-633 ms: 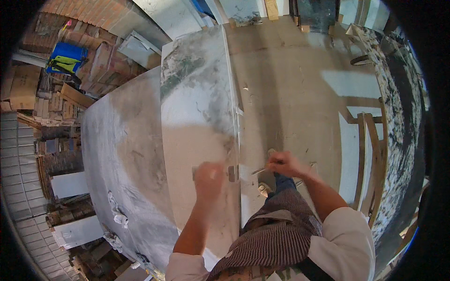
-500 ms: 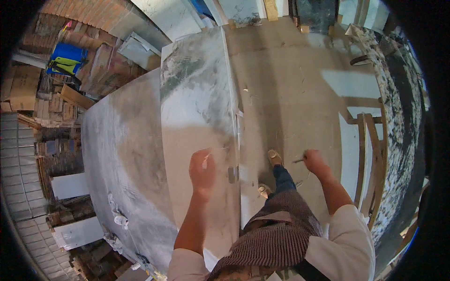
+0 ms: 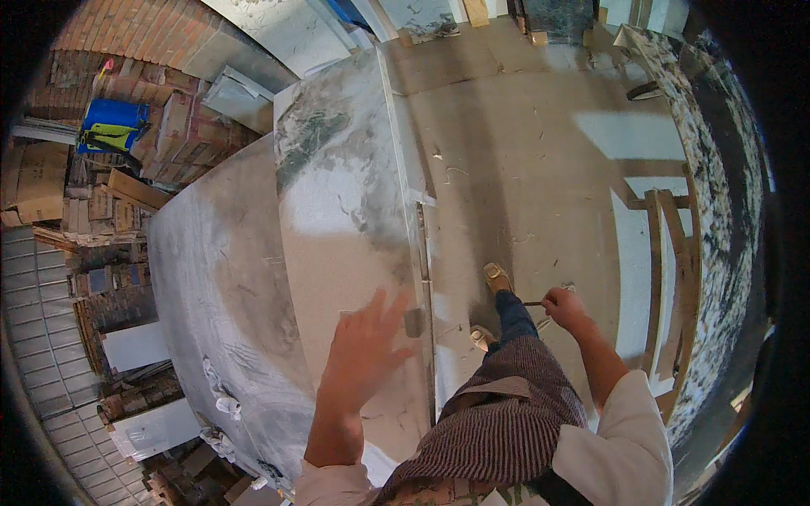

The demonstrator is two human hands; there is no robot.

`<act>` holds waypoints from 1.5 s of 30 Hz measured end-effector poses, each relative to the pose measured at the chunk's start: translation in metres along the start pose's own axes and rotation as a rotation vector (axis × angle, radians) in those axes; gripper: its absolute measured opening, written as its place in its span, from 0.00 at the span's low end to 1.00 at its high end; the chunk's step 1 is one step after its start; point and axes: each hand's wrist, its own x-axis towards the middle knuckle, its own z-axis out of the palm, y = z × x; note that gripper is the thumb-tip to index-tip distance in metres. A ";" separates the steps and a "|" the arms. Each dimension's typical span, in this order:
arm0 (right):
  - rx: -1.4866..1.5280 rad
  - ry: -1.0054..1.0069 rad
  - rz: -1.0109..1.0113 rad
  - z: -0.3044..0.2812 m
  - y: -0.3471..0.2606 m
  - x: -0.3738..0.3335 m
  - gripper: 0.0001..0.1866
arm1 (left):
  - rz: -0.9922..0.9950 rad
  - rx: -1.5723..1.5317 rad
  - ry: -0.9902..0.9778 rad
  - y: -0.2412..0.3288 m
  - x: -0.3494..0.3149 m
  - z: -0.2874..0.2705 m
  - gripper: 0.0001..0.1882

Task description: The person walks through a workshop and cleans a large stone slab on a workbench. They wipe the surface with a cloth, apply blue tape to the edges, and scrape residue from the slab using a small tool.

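My left hand is open, its fingers spread and slightly blurred, above a pale stone slab with grey-green veining. It appears to hold nothing. Beside its fingertips, a small grey rectangular piece lies near the slab's right edge. My right hand is closed around a thin, dark, rod-like tool that points left, over the floor. What kind of tool it is cannot be made out. A larger greyish slab spreads out left of the veined one.
A black-and-white speckled slab stands on the right, with a wooden frame beside it. Along the left are stacked wood pieces, a blue drum and white panels. Small scraps dot the brown floor.
My left hand has gone from closed to spread open and lowered slightly toward me. The right hand, still gripping the dark tool, has moved down a little. The whole view has shifted slightly.
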 end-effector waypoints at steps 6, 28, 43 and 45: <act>0.052 0.053 -0.034 -0.005 0.009 0.009 0.09 | -0.252 -0.748 -0.153 -0.054 -0.042 0.008 0.09; -0.027 0.009 0.018 0.000 0.009 0.013 0.10 | 0.052 -0.501 -0.256 -0.052 0.051 0.028 0.29; 0.063 0.025 0.087 0.007 0.039 0.008 0.10 | -0.315 0.341 0.276 -0.128 0.130 0.099 0.36; 0.025 -0.002 0.088 0.009 0.032 0.006 0.10 | -0.271 0.339 0.243 -0.108 0.110 0.111 0.38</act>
